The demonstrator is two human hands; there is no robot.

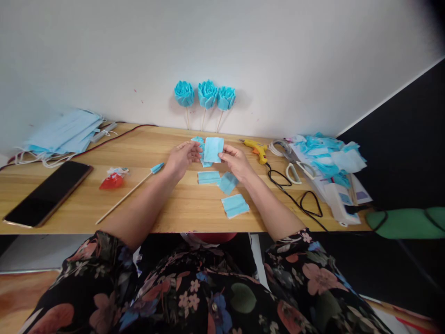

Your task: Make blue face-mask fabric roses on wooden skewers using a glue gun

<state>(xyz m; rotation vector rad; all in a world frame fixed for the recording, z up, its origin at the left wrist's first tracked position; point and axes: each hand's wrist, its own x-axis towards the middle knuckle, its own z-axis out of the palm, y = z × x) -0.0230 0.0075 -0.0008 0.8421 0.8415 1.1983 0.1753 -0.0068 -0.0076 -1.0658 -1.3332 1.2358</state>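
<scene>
Between the thumb and fingers of my right hand (236, 161), a square of light-blue mask fabric (213, 149) is pinched at its right edge. My left hand (183, 158) is just left of that square, its fingers loosely curled and apart, with nothing visible in them. Partly behind the square lie more blue fabric pieces (198, 140), close to the left fingertips. Nearer to me on the table are several cut pieces: a folded strip (209, 177), a tilted piece (228, 182) and a flat piece (235, 205). A wooden stick (125, 198) with a blue tip (157, 168) lies beside my left forearm.
Three blue fabric flowers (207, 94) on sticks lean against the wall. Rightward are a yellow glue gun (256, 149) with black cord, scissors (293, 174) and blue scraps (321, 153). Leftward lie face masks (67, 132), a phone (48, 192) and a red packet (113, 181).
</scene>
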